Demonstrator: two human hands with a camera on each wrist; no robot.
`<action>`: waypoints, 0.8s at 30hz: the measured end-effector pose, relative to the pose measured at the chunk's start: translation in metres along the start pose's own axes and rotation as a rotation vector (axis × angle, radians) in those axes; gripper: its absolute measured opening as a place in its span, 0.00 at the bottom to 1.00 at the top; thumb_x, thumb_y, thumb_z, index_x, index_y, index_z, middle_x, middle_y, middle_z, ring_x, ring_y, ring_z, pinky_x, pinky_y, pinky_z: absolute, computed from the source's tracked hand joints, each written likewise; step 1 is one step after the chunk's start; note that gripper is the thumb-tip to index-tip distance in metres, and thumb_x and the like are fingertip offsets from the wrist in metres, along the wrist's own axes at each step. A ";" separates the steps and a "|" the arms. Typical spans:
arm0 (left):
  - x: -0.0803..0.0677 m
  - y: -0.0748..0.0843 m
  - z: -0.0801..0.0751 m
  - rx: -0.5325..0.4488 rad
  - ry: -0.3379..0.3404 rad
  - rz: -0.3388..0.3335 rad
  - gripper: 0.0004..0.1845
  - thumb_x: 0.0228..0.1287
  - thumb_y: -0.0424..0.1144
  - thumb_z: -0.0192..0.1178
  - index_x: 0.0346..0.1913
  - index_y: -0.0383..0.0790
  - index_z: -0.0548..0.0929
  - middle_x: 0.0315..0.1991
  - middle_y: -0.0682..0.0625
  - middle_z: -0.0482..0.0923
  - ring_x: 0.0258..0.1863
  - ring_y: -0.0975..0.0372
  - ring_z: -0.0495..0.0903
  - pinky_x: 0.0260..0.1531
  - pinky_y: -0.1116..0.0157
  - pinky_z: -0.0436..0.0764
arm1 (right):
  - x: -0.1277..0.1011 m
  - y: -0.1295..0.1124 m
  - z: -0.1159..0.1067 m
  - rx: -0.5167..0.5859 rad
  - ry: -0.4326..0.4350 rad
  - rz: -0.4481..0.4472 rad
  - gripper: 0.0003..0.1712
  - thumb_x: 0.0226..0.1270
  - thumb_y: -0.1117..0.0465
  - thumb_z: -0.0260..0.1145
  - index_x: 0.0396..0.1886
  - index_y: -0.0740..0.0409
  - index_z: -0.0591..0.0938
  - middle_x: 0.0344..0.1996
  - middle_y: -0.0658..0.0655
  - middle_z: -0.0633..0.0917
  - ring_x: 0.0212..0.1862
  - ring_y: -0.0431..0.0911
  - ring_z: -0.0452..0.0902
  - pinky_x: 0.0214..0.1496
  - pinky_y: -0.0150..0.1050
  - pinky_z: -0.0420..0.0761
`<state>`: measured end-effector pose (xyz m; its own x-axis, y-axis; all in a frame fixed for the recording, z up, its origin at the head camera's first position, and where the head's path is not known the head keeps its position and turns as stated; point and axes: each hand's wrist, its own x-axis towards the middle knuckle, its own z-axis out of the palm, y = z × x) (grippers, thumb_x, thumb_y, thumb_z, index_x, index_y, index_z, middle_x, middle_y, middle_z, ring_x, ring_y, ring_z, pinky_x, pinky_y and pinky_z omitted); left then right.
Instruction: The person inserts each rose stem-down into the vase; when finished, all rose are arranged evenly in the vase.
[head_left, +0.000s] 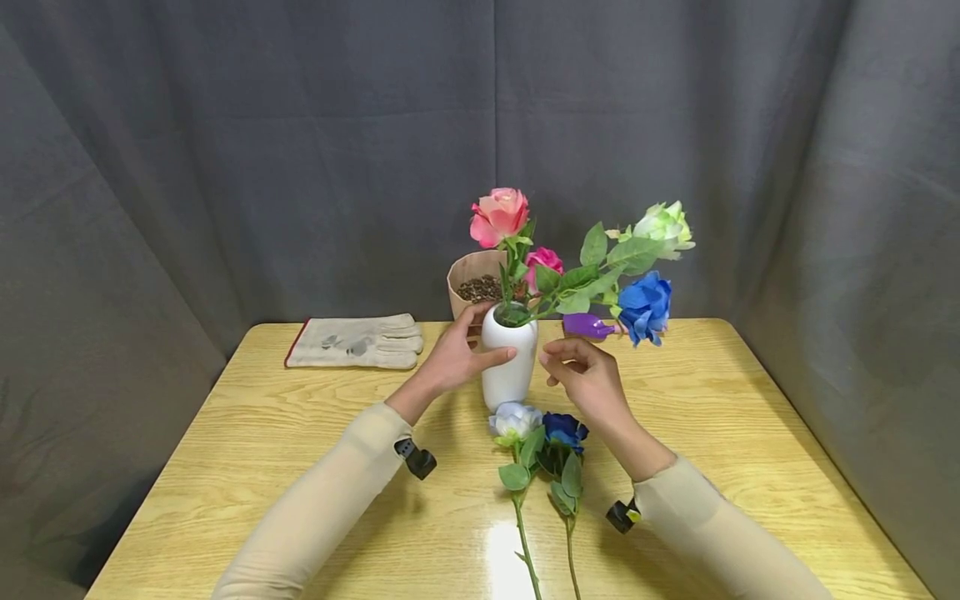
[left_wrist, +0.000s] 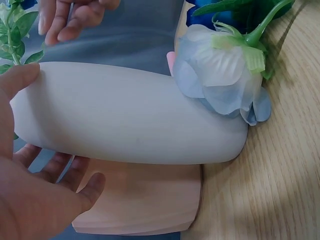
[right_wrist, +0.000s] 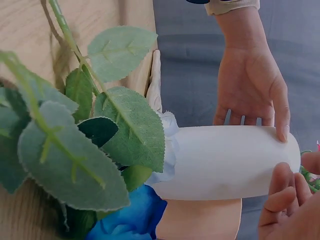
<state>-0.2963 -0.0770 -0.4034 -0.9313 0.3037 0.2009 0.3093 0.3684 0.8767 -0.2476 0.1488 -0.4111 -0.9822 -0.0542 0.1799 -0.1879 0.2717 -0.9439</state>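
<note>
Head view: your left hand (head_left: 450,360) wraps the upright white ceramic vase (head_left: 508,367) mid-table, holding artificial roses; your right hand (head_left: 588,379) hovers just right, fingers loosely curled, holding nothing. Left wrist view: thumb and fingers (left_wrist: 75,175) cup the vase's body. Right wrist view: fingertips (right_wrist: 282,187) near its neck; whether they touch, you cannot tell.

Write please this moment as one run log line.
left hand: holds white vase | right hand: beside vase, fingers curled, empty | table: pale blue rose, dark blue rose
</note>
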 end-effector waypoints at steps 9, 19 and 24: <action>0.000 -0.001 0.000 0.000 0.001 0.004 0.44 0.59 0.50 0.71 0.75 0.50 0.61 0.66 0.47 0.71 0.66 0.51 0.72 0.67 0.48 0.72 | -0.015 0.003 -0.012 -0.023 -0.065 0.040 0.16 0.69 0.48 0.68 0.48 0.52 0.84 0.37 0.54 0.86 0.37 0.54 0.84 0.30 0.37 0.79; 0.000 -0.001 0.000 0.001 0.000 -0.007 0.45 0.58 0.51 0.72 0.75 0.50 0.61 0.66 0.48 0.71 0.66 0.51 0.73 0.66 0.48 0.73 | -0.033 0.009 -0.024 -0.023 -0.115 0.049 0.19 0.67 0.49 0.69 0.48 0.59 0.83 0.34 0.53 0.86 0.35 0.52 0.85 0.32 0.40 0.83; 0.000 -0.001 0.000 -0.001 -0.005 -0.002 0.45 0.59 0.51 0.71 0.76 0.48 0.61 0.66 0.47 0.71 0.65 0.50 0.73 0.66 0.47 0.73 | -0.043 0.011 -0.031 -0.055 -0.141 0.061 0.17 0.68 0.49 0.69 0.46 0.55 0.84 0.39 0.64 0.86 0.35 0.52 0.85 0.31 0.38 0.81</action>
<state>-0.2970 -0.0776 -0.4044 -0.9308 0.3077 0.1973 0.3076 0.3680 0.8775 -0.2080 0.1844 -0.4208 -0.9824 -0.1693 0.0785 -0.1317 0.3306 -0.9345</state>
